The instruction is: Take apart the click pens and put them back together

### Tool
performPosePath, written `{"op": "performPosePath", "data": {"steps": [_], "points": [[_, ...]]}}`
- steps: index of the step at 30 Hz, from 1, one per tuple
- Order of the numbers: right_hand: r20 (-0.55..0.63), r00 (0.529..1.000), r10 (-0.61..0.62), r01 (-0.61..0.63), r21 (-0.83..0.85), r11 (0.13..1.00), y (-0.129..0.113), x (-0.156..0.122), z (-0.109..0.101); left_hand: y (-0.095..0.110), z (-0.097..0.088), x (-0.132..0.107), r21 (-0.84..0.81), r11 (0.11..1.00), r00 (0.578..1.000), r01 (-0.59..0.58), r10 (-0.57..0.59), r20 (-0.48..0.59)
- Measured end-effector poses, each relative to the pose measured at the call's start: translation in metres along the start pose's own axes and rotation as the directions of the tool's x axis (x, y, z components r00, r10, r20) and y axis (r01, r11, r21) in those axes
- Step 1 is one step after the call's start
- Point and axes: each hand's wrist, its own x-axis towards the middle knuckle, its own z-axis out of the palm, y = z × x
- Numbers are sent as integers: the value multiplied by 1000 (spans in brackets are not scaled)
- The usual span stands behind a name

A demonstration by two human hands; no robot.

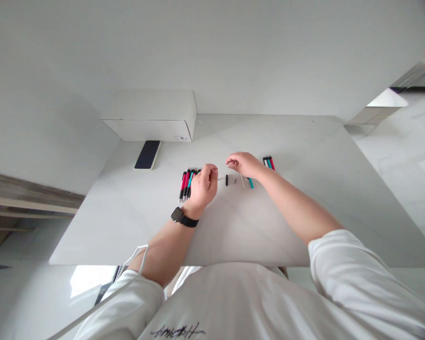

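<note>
My left hand (204,185) is closed, fingers curled, over the right edge of a row of red, blue and black pens (184,185). Whatever it pinches is too small to make out. Opposite it, my right hand (246,163) hovers with thumb and fingers pinched together; their contents are hidden. Between and below the hands lie loose pen parts: a short black pen grip (226,180), a tiny spring (235,181), a thin white refill (242,182) and a blue barrel (250,183), partly covered by my right hand.
Several more pens (268,162) lie beyond my right forearm. A phone (148,155) rests at the back left, before a white box (152,128) against the wall. The white table (290,222) carries everything. A white cable (143,257) runs along my left arm.
</note>
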Motion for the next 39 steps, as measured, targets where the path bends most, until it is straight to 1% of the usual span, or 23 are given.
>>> {"op": "performPosePath", "data": {"steps": [2, 3, 5, 7, 8, 10, 12, 13, 14, 15, 16, 18, 19, 22, 26, 29, 32, 34, 35, 37, 39], "points": [[-99, 992, 72, -68, 40, 997, -5, -11, -12, 1, 0, 1, 48, 997, 997, -58, 55, 50], [-124, 987, 103, -97, 57, 994, -7, -19, -18, 1, -1, 1, 54, 994, 992, -95, 90, 84], [-140, 981, 132, -121, 85, 989, -13, -39, -26, 2, -1, 2, 22, 987, 975, -159, 154, 159], [-98, 984, 151, -135, 154, 979, -20, -62, -30, 5, 0, 2, -53, 980, 946, -190, 197, 257], [-36, 986, 160, -149, 215, 965, -23, -75, -30, 7, 1, 1, -95, 978, 925, -186, 207, 318], [107, 981, 161, -189, 364, 912, -28, -99, -27, 14, 3, -2, -181, 974, 860, -138, 208, 467], [179, 975, 133, -204, 479, 854, -30, -120, -20, 21, 6, -7, -250, 966, 762, -67, 211, 613], [213, 970, 116, -212, 515, 831, -29, -128, -15, 25, 8, -9, -273, 961, 724, -39, 216, 656], [223, 969, 102, -208, 532, 821, -27, -135, -9, 28, 10, -11, -289, 957, 697, -23, 223, 682], [221, 971, 90, -198, 534, 822, -24, -141, -2, 30, 12, -13, -298, 955, 679, -15, 228, 698], [197, 977, 81, -176, 534, 827, -21, -145, 4, 31, 14, -15, -297, 955, 674, -15, 229, 702], [108, 991, 82, -127, 532, 837, -13, -148, 17, 31, 18, -17, -285, 958, 682, -25, 224, 696], [90, 993, 75, -111, 524, 844, -9, -148, 22, 30, 19, -17, -275, 961, 690, -30, 220, 690], [133, 991, 31, -95, 505, 858, -1, -145, 30, 26, 22, -18, -253, 966, 688, -43, 213, 694], [169, 986, 3, -88, 499, 862, 3, -142, 31, 25, 23, -18, -236, 970, 672, -56, 211, 710], [173, 985, -6, -80, 485, 871, 2, -141, 31, 26, 23, -19, -240, 969, 678, -67, 221, 702], [169, 986, -7, -74, 463, 883, 0, -141, 30, 29, 25, -20, -203, 976, 701, -75, 197, 686], [169, 986, 0, -78, 452, 888, -1, -140, 30, 29, 26, -21, -155, 984, 730, -83, 166, 663], [169, 986, 5, -81, 450, 889, -2, -139, 29, 28, 26, -20, -126, 988, 758, -85, 146, 636], [168, 986, 8, -84, 452, 888, -2, -139, 29, 25, 23, -18, -52, 996, 842, -76, 92, 532], [168, 986, 11, -89, 462, 882, -4, -141, 30, 17, 19, -13, 38, 998, 930, -48, 31, 367]]}}
